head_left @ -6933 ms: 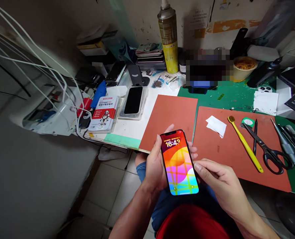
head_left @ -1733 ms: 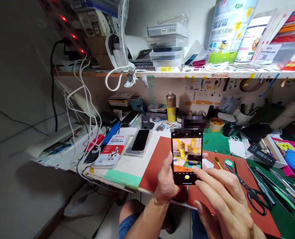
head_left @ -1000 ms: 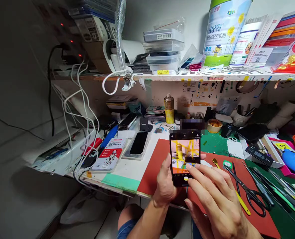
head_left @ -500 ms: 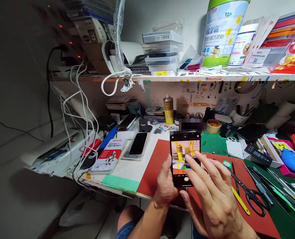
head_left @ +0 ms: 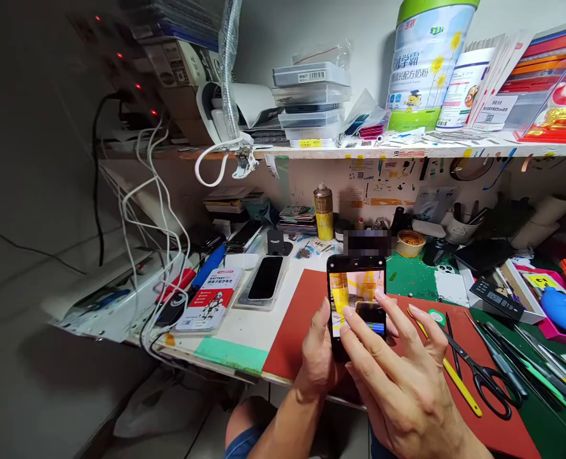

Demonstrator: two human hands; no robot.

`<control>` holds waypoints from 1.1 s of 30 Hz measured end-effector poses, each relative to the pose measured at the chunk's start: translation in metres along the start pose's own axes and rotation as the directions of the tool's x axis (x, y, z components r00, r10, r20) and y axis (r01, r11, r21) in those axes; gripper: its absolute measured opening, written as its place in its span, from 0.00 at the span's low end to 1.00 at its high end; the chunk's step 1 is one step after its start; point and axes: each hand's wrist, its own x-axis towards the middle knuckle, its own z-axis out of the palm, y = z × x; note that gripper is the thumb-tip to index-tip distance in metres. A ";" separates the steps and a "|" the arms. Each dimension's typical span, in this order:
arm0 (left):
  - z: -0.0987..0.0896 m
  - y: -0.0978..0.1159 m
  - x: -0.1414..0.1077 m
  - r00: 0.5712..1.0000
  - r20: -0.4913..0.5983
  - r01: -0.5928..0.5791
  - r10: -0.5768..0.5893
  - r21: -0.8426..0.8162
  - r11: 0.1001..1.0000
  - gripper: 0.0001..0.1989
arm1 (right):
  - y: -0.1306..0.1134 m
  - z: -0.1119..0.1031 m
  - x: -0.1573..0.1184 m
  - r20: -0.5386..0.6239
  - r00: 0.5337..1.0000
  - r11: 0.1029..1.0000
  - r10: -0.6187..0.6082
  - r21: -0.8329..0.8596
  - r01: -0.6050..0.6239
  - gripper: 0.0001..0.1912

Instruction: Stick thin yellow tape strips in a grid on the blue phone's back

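A black smartphone [head_left: 357,284] is upright in my left hand [head_left: 317,350], whose thumb lies along its left edge. Its screen shows a live-looking camera picture of the bench with a yellow can in it. Over the lower half of that screen, my right hand [head_left: 402,376] has its fingers spread, and the fingertips seem to touch the glass. Beneath both hands lies a red-brown mat [head_left: 287,325]. To the right of my right hand are a slim yellow tool [head_left: 462,386] and black scissors [head_left: 491,380].
Left of the mat, another phone [head_left: 266,278] rests on a clear case beside a battery package [head_left: 209,303]. A yellow spray can [head_left: 324,213] stands behind. Tweezers and blue blower [head_left: 563,310] lie right. White cables [head_left: 156,191] hang left; a shelf [head_left: 378,150] crosses above.
The picture on the phone's screen has become enlarged. My right hand's fingertips have moved farther apart on the glass, the lower ones shifting left. My left hand stays in place.
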 end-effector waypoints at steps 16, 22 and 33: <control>0.005 0.000 -0.002 0.989 -0.101 -0.102 0.107 0.053 0.993 0.36 | -0.002 -0.003 0.003 -0.038 0.999 1.000 -0.001 0.013 0.002 0.18; 0.003 -0.001 -0.003 0.986 -0.116 -0.116 0.121 0.044 0.992 0.33 | 0.000 -0.005 0.004 -0.045 0.999 1.000 -0.004 0.000 0.004 0.18; 0.005 -0.001 0.000 0.994 -0.069 -0.084 0.085 0.023 0.996 0.36 | -0.003 -0.006 0.003 -0.106 0.994 1.000 0.002 0.030 0.002 0.16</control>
